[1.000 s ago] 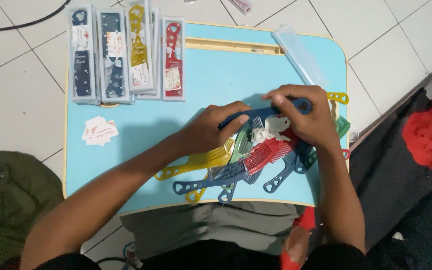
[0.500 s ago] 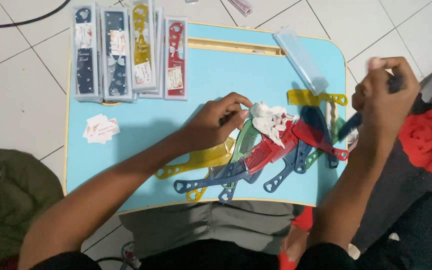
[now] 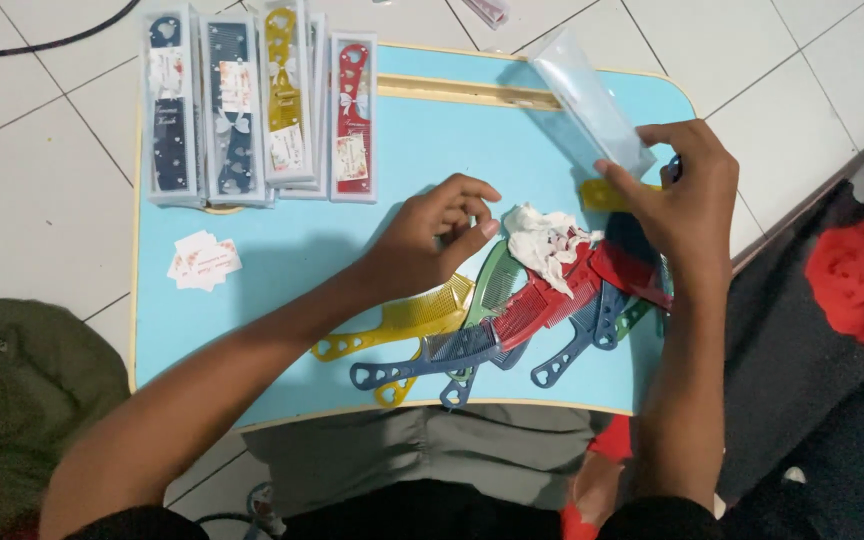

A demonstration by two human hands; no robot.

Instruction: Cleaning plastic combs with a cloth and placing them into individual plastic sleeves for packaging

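Clear plastic sleeve point(image 3: 592, 105), long and narrow, lying slantwise at the upper right of the light blue surface point(image 3: 432, 150); I log my right hand point(image 3: 687, 200) at its lower end, fingers point(image 3: 624, 178) curled and pinching that end, with a dark blue object tucked in the same hand, mostly hidden. Left hand point(image 3: 432, 240) rests mid-surface, fingers loosely bent and holding nothing that I can see, fingertips just beside a crumpled white wad point(image 3: 542, 240). The wad sits on top of a loose heap of combs point(image 3: 522, 320): yellow, green, red and dark blue ones overlapping, handles fanned toward the near edge. One yellow comb point(image 3: 607, 193) lies just beneath the right hand's fingers. Upper left: four packaged combs point(image 3: 257, 110) in clear sleeves, side by side, two dark blue, one yellow, one red, overhanging the far edge of the surface. Small stack of white printed cards point(image 3: 202, 262) near the left edge, well apart from both hands. White tiled floor point(image 3: 32, 200) around the surface.
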